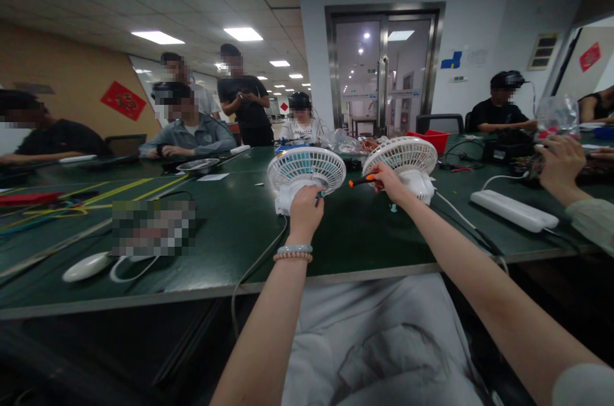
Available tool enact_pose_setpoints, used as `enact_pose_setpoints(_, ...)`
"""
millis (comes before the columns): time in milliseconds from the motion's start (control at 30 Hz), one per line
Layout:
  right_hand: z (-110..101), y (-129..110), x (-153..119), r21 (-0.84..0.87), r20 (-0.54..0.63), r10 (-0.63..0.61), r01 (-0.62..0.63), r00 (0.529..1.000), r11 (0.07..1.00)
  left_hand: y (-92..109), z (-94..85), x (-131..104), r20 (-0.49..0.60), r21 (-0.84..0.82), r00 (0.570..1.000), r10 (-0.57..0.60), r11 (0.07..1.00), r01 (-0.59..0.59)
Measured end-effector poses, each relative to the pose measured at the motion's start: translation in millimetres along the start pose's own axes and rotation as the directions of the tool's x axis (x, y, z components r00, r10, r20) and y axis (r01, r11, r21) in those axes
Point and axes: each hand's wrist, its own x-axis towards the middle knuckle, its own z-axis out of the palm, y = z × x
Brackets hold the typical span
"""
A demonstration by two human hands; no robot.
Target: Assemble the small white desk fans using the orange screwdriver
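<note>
The left hand [306,200] is closed around the lower front of a small white plastic desk fan with a round grille and pale blue blades [305,171], gripping it where the grille meets its base; a bead bracelet [293,253] sits on that wrist. The fan stands on the dark green desk [230,227], near the middle and a little left of the person's body, with a grey cable [254,268] running from it over the front edge. The right hand [388,183] is clamped on an orange-handled screwdriver [363,179], whose handle points left toward the first fan, and the hand rests against the lower rim of a second white round-grilled fan [407,160] that stands just beside the first, to its right, tilted back. A long white power strip [514,210] lies on the desk to the right, well apart from the fans, and a flat white oval device [87,266] with a looped cord lies near the front left edge. A red plastic bin [430,138] sits behind the second fan. Another person's hand [558,166] reaches in from the right near a clear plastic bag [557,115], and several people sit or stand along the far side.
</note>
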Motion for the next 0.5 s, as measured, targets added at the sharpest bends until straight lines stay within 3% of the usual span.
enact_pose_setpoints(500,4.6,-10.6,-5.4,0.038,-0.042,-0.024,0.025,0.999,0.999,1.2,-0.7,0.4,-0.004,0.001,1.000,-0.001,1.000,0.001)
